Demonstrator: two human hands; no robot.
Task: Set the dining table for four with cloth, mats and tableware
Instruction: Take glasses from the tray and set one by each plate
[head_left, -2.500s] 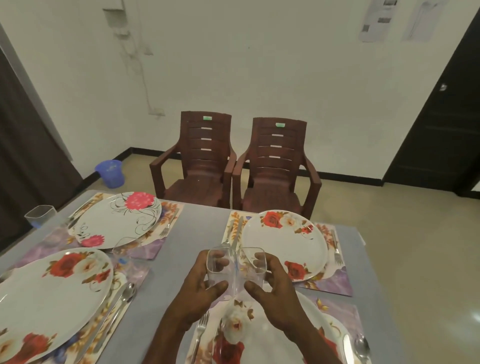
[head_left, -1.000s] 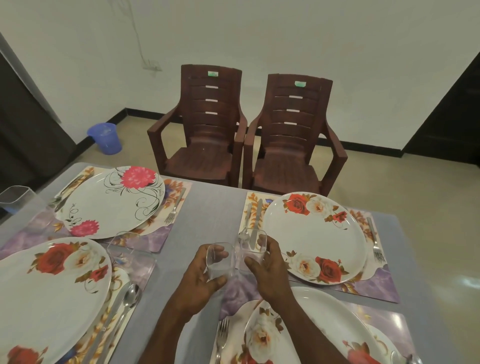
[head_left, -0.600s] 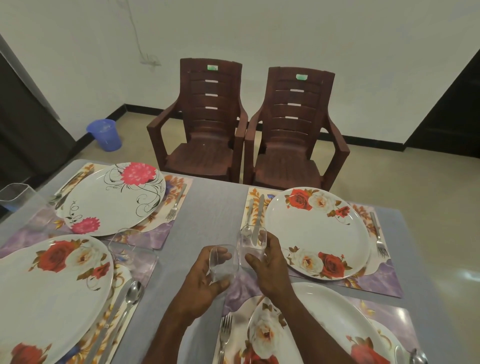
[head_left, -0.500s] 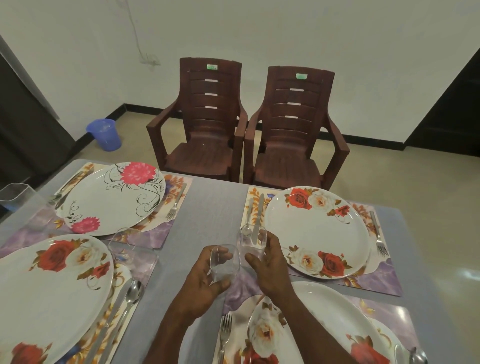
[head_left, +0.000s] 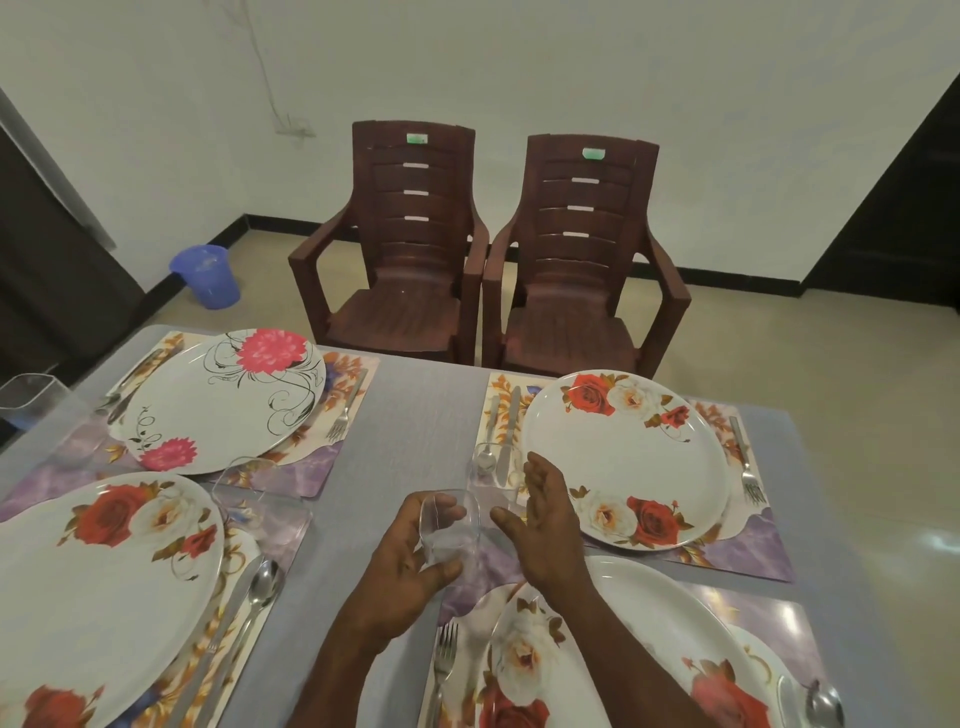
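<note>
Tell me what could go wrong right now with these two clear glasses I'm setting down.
The far glass, just let go by the open right hand, stands by the spoon and knife; a brush from that hand could tip it. The left hand grips the near glass close beside it, so they may knock together.

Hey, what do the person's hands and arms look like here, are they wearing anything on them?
Both hands are bare: no gloves, rings, watch or bracelet show on the left hand or the right hand. The forearms are bare too, right down to the bottom edge of the picture, so no sleeve is in view. No markings show on them.
</note>
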